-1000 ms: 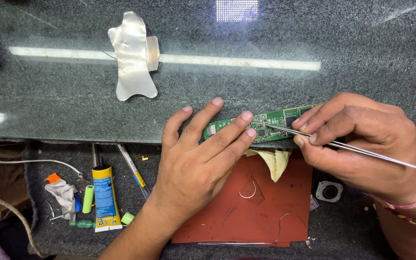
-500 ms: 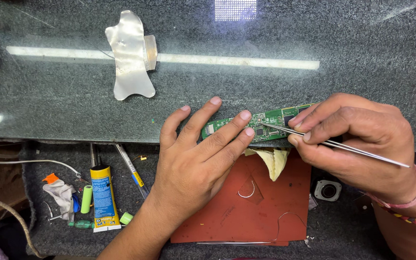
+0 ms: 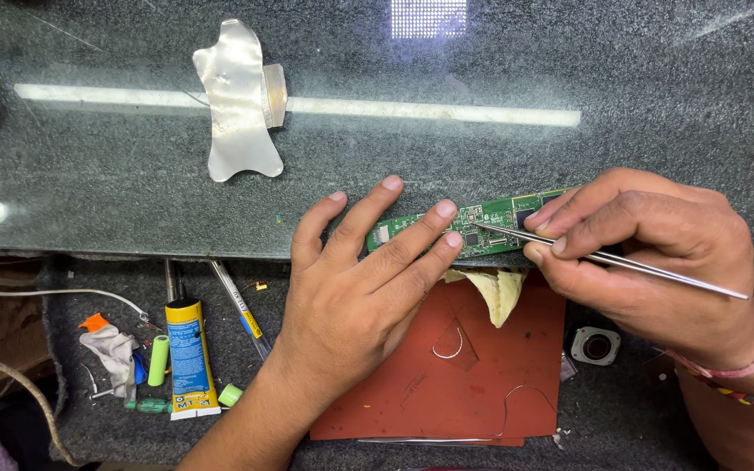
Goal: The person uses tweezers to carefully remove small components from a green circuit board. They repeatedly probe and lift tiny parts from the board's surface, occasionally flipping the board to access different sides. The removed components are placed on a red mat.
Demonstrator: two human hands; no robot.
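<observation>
A narrow green circuit board [image 3: 490,218] lies at the front edge of a dark glass-topped counter [image 3: 482,105]. My left hand [image 3: 359,288] rests palm down, its fingertips pressing on the board's left half. My right hand [image 3: 647,253] grips thin metal tweezers [image 3: 604,255], whose tips touch the board near its middle. Part of the board's right end is hidden under my right fingers.
A shiny metal plate with a tape roll [image 3: 237,96] lies on the counter at the back left. Below the board sit a red mat [image 3: 482,366] with yellow tape pieces, a glue tube [image 3: 188,358], a screwdriver, small green items, wires and a metal ring [image 3: 595,345].
Both hands and the board have stayed in nearly the same place. The tweezers' tips shifted slightly on the board.
</observation>
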